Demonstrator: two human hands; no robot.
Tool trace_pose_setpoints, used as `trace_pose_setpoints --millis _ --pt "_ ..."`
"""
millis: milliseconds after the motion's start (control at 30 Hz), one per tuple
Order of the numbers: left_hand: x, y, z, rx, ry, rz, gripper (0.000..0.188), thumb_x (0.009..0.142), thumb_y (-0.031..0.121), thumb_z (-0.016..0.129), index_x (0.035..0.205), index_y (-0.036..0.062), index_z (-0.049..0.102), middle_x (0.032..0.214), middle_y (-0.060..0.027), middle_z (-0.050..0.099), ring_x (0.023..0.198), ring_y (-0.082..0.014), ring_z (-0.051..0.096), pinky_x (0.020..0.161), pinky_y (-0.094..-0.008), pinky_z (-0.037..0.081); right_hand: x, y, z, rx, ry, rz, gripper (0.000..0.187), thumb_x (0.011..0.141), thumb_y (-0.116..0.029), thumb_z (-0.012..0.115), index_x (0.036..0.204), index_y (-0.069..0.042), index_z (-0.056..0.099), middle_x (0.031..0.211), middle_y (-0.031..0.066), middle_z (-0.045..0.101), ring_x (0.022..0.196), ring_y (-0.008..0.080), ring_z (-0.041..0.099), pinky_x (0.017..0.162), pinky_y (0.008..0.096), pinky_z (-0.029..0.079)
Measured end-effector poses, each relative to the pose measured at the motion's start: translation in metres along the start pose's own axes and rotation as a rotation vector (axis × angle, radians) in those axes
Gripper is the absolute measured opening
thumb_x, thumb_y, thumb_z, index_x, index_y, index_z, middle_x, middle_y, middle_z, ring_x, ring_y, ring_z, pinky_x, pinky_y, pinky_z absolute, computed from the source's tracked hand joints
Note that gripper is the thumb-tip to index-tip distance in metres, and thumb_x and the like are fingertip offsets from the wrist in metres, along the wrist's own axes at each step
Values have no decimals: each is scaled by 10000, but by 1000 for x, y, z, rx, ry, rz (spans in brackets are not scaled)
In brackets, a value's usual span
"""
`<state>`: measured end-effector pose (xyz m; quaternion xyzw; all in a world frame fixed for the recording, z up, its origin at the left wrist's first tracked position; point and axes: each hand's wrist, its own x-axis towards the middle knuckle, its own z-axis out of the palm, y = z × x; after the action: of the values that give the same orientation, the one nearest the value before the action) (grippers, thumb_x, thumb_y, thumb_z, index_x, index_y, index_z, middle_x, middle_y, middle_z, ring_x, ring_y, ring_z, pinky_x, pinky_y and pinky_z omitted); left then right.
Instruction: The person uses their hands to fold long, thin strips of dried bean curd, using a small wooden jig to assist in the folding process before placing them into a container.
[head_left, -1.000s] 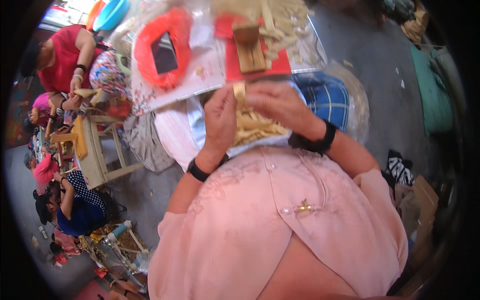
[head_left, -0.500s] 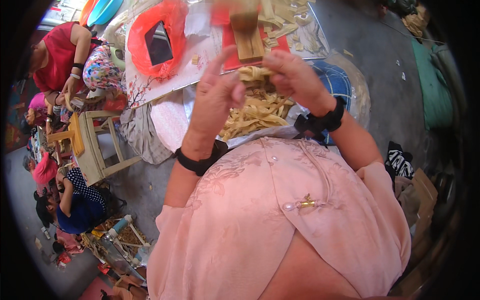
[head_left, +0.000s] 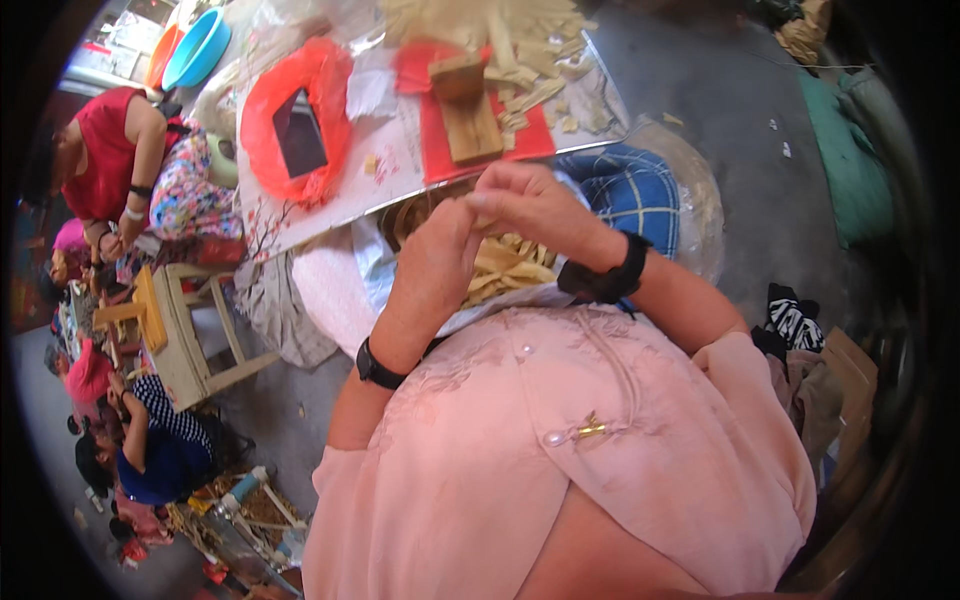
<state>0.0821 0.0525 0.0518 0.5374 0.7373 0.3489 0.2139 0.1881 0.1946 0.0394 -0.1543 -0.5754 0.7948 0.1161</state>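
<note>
Both hands meet above my lap, just short of the table's near edge. My left hand is closed, its fingertips pressed against those of my right hand. The right fingers are pinched together too. Whatever they hold is small and hidden by the fingers. Beneath the hands lies a heap of pale yellow flat strips on a whitish sheet in my lap. Beyond them a wooden block with an upright end piece stands on red cloth on the table.
More strips and scraps cover the table's far right. A dark phone lies on a red plastic bag. Blue checked cloth is at the right. At the left are a wooden stool and several people working, one in red.
My hands were apart, with a knotted yellow strip between them; now they have come together at the fingertips, closer to my body. The view has shifted slightly.
</note>
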Motion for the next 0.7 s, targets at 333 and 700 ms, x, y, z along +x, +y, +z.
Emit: trace_pose_setpoints --millis 333,700 --pt "15 -38 -11 388 146 254 91 847 99 587 906 90 517 797 -102 539 729 -308 578 625 -412 472 -11 -14 13 -25 -38 -20 102 947 -151 603 988 -68 560 773 -83 519 659 -13 443 563 164 344" --pt "54 -50 -5 -795 -12 -228 195 1011 214 508 1119 62 566 730 69 461 604 -6 392 545 -171 341 32 0 -50 -426 229 -179 201 885 -186 677 802 -7 640 651 -42 537 608 37 449 528 223 371"
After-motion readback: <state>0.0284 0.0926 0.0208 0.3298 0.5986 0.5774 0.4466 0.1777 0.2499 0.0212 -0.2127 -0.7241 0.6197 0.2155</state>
